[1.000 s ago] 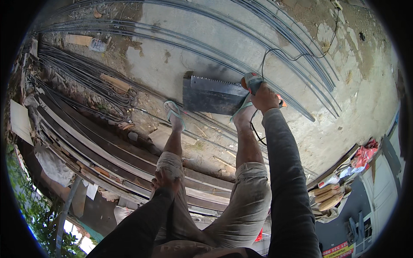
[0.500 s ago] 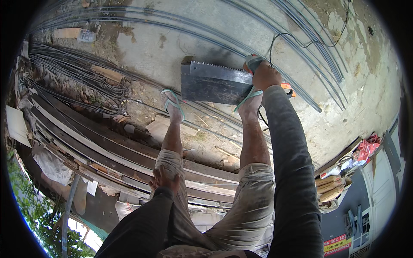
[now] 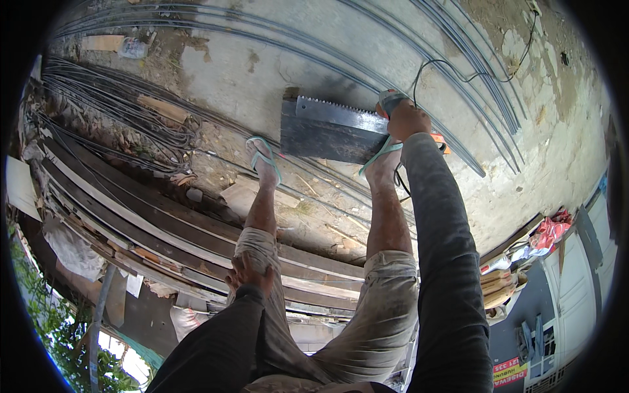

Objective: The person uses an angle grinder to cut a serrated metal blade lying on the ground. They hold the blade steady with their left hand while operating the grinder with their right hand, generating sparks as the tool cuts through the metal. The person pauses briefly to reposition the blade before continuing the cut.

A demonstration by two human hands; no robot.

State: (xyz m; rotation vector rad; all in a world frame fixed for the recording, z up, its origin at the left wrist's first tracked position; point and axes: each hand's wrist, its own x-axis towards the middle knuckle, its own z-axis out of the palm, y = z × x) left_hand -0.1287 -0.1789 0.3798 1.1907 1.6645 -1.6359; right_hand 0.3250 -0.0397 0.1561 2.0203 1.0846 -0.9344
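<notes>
My right hand (image 3: 409, 121) is wrapped around a grey and black corded power tool (image 3: 392, 103), which looks like an angle grinder. The tool sits at the handle end of a hand saw (image 3: 341, 114), its toothed edge facing away from me. An orange part, apparently the saw's handle (image 3: 440, 143), shows beyond my wrist. Beneath the blade is a dark flat board (image 3: 327, 139). My right foot, in a green flip-flop (image 3: 380, 157), is at the board's right end. My left hand (image 3: 252, 272) rests on my left knee, fingers spread, holding nothing.
A black cord (image 3: 422, 69) loops away from the tool. Long metal rods (image 3: 452, 59) cross the concrete, with more bundled rods (image 3: 105, 85) at left. Stacked timber planks (image 3: 196, 216) lie below my legs. At right are a red plastic bag (image 3: 550, 232) and a wooden bundle (image 3: 498, 288).
The whole view has shifted slightly. My right hand and the power tool stay at the handle end of the saw blade, and my left hand stays on the knee.
</notes>
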